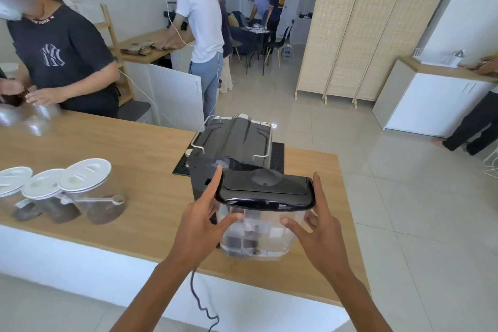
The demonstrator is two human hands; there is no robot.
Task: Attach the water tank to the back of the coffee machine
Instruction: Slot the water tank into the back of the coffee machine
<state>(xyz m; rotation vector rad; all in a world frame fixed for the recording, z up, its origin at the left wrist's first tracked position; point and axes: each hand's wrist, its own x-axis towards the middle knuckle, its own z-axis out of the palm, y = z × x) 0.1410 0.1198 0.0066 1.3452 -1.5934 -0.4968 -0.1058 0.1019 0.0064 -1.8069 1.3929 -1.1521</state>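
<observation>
Across the lower half of the view runs a long wooden counter [113, 159] on a white base, its left end cut off by the frame. At its centre stands one black coffee machine [231, 143] with a wire-railed top, seen from behind; its front is hidden, and it rests on a dark ribbed mat [277, 153] that shows only at the edges. Just at 6 o'clock of the machine sits the clear plastic water tank with a glossy black lid [265, 194], tilted slightly and close against the machine's back; whether it is seated there cannot be told. The tank's lower part is blurred.

Two bare hands frame the tank. The left hand [200, 219] has fingers spread, the index finger along the lid's left end and the thumb touching the clear wall. The right hand [318, 229] mirrors it, fingers apart, the index finger against the lid's right end and the thumb against the clear front wall; neither hand is closed around the tank.

At 9 o'clock stand three clear jars with white lids [62, 191], holding brown contents hard to identify. One dark cord [200, 302] hangs off the counter's near edge, its lower end cut off.
</observation>
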